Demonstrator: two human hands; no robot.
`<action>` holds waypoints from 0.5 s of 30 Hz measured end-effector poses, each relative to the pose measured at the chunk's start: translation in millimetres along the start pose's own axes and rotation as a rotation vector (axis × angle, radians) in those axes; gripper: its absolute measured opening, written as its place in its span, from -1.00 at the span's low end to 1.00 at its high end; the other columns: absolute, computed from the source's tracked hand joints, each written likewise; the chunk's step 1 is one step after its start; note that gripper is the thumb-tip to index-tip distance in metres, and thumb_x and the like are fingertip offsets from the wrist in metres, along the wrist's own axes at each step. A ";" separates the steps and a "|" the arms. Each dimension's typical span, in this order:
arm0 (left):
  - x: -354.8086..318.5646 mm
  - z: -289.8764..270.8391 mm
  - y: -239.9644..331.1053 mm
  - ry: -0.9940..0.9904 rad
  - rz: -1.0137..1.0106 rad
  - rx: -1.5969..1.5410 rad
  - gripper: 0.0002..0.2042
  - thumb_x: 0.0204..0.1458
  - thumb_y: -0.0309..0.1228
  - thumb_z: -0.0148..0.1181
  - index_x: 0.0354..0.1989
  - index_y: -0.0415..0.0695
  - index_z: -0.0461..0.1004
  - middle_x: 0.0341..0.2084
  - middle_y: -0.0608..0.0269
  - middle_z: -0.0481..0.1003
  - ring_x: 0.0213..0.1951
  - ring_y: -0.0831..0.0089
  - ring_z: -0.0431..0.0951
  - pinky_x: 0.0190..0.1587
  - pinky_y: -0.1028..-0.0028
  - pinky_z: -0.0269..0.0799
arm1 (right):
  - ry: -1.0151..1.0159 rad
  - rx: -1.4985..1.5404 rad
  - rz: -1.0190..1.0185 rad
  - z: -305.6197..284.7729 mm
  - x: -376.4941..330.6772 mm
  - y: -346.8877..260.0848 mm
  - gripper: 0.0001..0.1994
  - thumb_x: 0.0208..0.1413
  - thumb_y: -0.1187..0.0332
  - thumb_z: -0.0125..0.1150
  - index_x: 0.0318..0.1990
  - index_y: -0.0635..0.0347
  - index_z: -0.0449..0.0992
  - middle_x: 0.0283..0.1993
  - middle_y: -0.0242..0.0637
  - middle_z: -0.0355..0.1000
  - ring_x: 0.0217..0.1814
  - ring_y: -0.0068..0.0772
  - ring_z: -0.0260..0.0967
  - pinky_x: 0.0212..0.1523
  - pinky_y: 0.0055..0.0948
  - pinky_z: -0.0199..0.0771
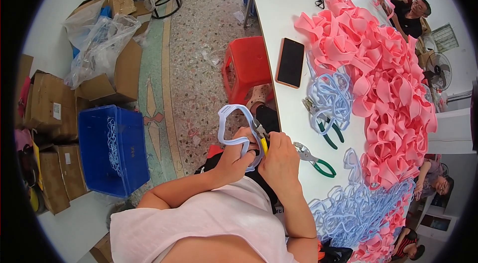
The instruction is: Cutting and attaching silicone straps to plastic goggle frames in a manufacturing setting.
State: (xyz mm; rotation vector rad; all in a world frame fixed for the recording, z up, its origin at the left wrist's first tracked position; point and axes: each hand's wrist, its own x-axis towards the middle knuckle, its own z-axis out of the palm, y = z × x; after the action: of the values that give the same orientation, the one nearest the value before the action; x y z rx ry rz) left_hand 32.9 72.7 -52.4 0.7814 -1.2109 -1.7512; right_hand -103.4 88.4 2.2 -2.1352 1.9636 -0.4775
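Note:
In front of my body, my left hand [235,159] is closed around a pale blue bendy frame-like loop [220,124], whose upper part curves out above the fingers. My right hand [280,162] is wrapped around yellow-handled pliers [264,145]. The pliers' metal head points up and lies against the right side of the loop. My fingers hide exactly where the jaws meet it. Nearest to my right hand on the white table [269,1] lie green-handled pliers [314,160]. Another green-handled pair [331,133] rests by a tangle of pale blue loops [331,96].
A big heap of pink curved pieces [393,99] covers the table's far side, beside a blue loop pile [348,213]. A phone [290,62] lies near the edge. Red stool [247,66], blue bin [112,151] and cardboard boxes [47,101] stand leftward. Other people sit across the table.

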 end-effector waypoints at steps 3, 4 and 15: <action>0.2 -1.3 -0.3 0.023 -0.008 -0.015 -0.61 -0.05 -0.66 -0.15 0.03 -0.28 0.20 -0.15 0.15 0.28 -0.08 0.38 0.43 0.04 0.40 0.35 | -0.028 0.000 0.004 6.8 1.2 1.9 -0.74 -0.22 0.53 0.19 -0.31 0.26 0.29 -0.35 -0.16 0.26 -0.27 -0.13 0.31 -0.35 -0.27 0.34; -0.5 -2.8 -1.3 0.033 -0.012 0.034 -0.61 -0.05 -0.66 -0.15 0.02 -0.29 0.21 -0.16 0.15 0.29 -0.08 0.38 0.43 0.04 0.41 0.35 | -0.015 0.011 -0.005 10.6 1.2 2.6 -0.75 -0.21 0.52 0.19 -0.32 0.26 0.29 -0.37 -0.16 0.27 -0.30 -0.13 0.32 -0.36 -0.26 0.36; -5.4 -27.0 -45.8 0.242 -0.195 -0.074 -0.64 -0.05 -0.61 -0.13 -0.01 -0.31 0.25 -0.20 0.09 0.43 -0.12 0.38 0.47 0.02 0.41 0.37 | -0.196 0.086 -0.007 66.0 11.8 15.9 -0.73 -0.22 0.54 0.24 -0.35 0.26 0.27 -0.33 -0.03 0.38 -0.29 -0.04 0.46 -0.40 -0.22 0.49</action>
State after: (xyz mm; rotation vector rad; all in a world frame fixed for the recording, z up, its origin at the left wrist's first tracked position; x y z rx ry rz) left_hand 44.9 74.3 -104.4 1.0620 -0.9291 -1.7851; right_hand -93.1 70.6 -63.6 -2.0519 1.7977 -0.3325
